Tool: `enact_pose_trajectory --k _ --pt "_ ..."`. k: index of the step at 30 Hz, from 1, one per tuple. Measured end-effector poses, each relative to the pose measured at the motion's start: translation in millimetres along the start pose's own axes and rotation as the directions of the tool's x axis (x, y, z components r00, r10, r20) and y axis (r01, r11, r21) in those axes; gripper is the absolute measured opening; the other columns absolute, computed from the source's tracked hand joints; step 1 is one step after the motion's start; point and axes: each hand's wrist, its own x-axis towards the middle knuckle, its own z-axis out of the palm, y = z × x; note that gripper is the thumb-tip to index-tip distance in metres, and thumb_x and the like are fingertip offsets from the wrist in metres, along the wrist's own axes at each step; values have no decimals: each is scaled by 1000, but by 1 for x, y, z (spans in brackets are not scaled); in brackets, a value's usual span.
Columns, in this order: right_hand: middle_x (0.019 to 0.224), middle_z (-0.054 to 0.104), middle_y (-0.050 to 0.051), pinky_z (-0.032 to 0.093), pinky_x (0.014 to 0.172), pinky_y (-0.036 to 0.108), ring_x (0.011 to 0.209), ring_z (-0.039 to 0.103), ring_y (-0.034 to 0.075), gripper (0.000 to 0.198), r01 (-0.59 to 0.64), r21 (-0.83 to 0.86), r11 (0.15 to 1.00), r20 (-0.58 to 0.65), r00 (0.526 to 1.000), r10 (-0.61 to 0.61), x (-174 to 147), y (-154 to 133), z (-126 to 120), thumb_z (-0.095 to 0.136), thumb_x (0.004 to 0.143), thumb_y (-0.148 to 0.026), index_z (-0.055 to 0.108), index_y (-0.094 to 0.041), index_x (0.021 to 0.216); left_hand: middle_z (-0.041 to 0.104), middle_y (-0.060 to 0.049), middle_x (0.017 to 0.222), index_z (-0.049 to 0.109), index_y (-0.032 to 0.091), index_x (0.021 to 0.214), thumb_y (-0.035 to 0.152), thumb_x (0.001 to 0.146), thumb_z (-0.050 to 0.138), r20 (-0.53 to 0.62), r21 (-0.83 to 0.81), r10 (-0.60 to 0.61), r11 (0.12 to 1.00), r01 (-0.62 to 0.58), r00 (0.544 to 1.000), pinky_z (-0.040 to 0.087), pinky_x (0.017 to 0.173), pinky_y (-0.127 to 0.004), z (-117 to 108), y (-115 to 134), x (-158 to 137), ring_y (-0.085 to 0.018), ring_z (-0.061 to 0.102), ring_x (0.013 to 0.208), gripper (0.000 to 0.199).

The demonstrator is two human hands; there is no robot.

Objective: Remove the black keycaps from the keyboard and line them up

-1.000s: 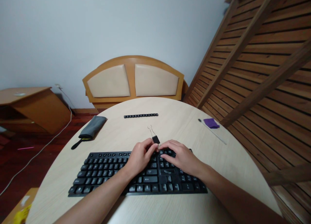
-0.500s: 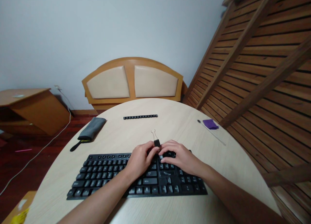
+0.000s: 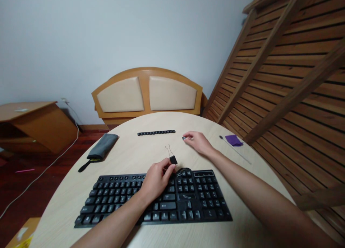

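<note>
My left hand [image 3: 158,177] is closed on a keycap puller [image 3: 173,159], a black block with two thin hooked wires pointing away from me. It hovers over the upper middle of a black keyboard [image 3: 185,196]. The keyboard's top row shows bare spots where keycaps are off. My right hand [image 3: 198,142] pinches a small black keycap [image 3: 184,137] between thumb and fingertips, just right of a row of loose keycaps [image 3: 156,132] lined up on the table. Whether that keycap touches the table, I cannot tell.
The round, pale table [image 3: 126,151] bears a grey pouch [image 3: 101,147] with a black strap at left. At right lie a purple cloth [image 3: 234,140] and a thin brush [image 3: 235,150]. A wooden headboard [image 3: 147,92] stands behind, slatted wood [image 3: 283,86] at right.
My right hand has left the keyboard and moved forward beside the keycap row, carrying a keycap. My left hand stays near the same place with the puller.
</note>
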Motion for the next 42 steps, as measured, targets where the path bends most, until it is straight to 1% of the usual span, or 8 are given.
enact_pose_trajectory --k 3,6,12,16,22,29,36,42 --pt "90 75 6 48 77 26 84 67 18 21 -57 -99 993 -22 998 55 29 11 7 65 81 -21 73 -19 100 71 -3 76 60 19 79 40 96 47 5 -15 1 1000 -1 1000 48 67 -28 0 0 0 -19 67 72 30" --pt "94 75 6 47 77 26 86 67 19 19 -106 -152 983 -32 994 102 51 19 16 68 79 -22 74 -21 97 72 -4 76 61 19 80 40 96 46 9 -30 -3 1000 3 1000 48 66 -29 0 1 0 -20 68 73 30" --pt "103 74 5 45 82 28 96 65 21 19 -166 -215 962 -54 986 158 73 27 35 67 80 -24 73 -24 98 72 -3 77 61 20 79 39 96 47 12 -23 -7 1000 7 1000 48 66 -28 -1 2 0 -19 68 71 29" --pt "105 73 4 44 85 28 99 64 20 18 -159 -222 962 -63 987 149 77 27 42 66 83 -27 71 -25 100 73 -3 78 62 20 79 38 96 47 5 -18 -7 1000 7 1000 48 66 -28 0 1 1 -19 67 69 29" --pt "104 73 3 43 85 27 98 64 18 21 -113 -212 971 -64 993 101 75 27 43 66 83 -28 69 -24 103 72 -2 76 62 20 79 40 96 47 2 -10 -15 1000 15 1000 47 65 -28 1 0 1 -19 66 68 31" --pt "100 74 2 43 84 27 96 65 18 17 -67 -213 975 -64 996 55 73 28 44 66 84 -30 70 -24 99 72 -2 77 61 20 79 41 96 46 10 -7 -17 1000 17 1000 46 66 -28 1 0 1 -19 66 69 31" --pt "99 74 1 43 87 29 96 65 18 14 -71 -232 970 -74 996 55 75 26 47 67 83 -30 70 -26 96 72 -2 77 62 19 80 39 96 47 11 -12 -25 1000 25 1000 46 66 -27 0 1 1 -19 67 71 30" --pt "100 74 1 43 88 30 97 65 19 14 -46 -236 971 -74 997 30 74 25 47 67 83 -29 70 -26 96 72 -2 76 62 19 79 40 96 47 8 -2 -22 1000 22 1000 45 65 -27 -1 2 1 -18 66 68 30"
